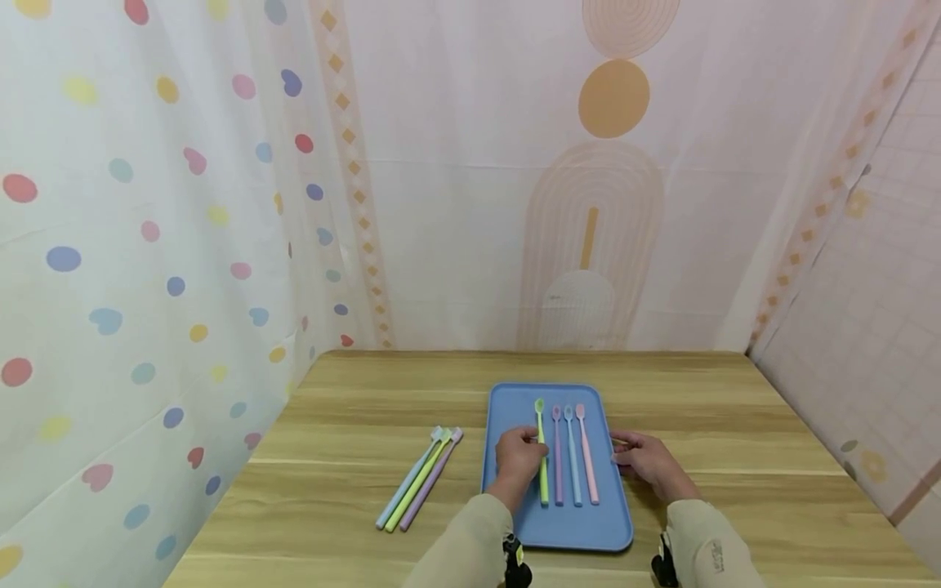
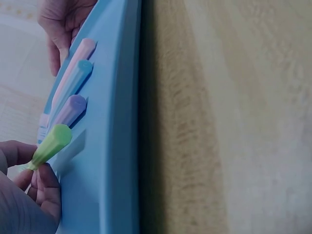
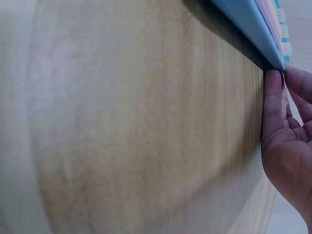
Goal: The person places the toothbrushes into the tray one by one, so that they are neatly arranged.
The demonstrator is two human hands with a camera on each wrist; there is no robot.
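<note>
My left hand [image 1: 520,457] pinches a green toothbrush [image 1: 544,482] between thumb and fingers over the left part of a blue tray [image 1: 573,535]. In the left wrist view the green handle's end [image 2: 56,139] stands raised off the tray, casting a shadow. Beside it, purple [image 1: 559,474], light blue [image 1: 574,465] and pink [image 1: 587,457] toothbrushes lie side by side in the tray, heads away from me. At the tray's right edge, my right hand [image 1: 650,464] holds the rim between thumb and fingers; the right wrist view shows fingertips [image 3: 274,80] against it.
Left of the tray, a blue toothbrush [image 1: 408,482], another green toothbrush [image 1: 419,490] and another purple toothbrush [image 1: 434,486] lie close together on the wooden table [image 1: 323,441]. Behind the table hangs a patterned curtain [image 1: 456,204]; a dotted curtain [image 1: 147,327] hangs at the left.
</note>
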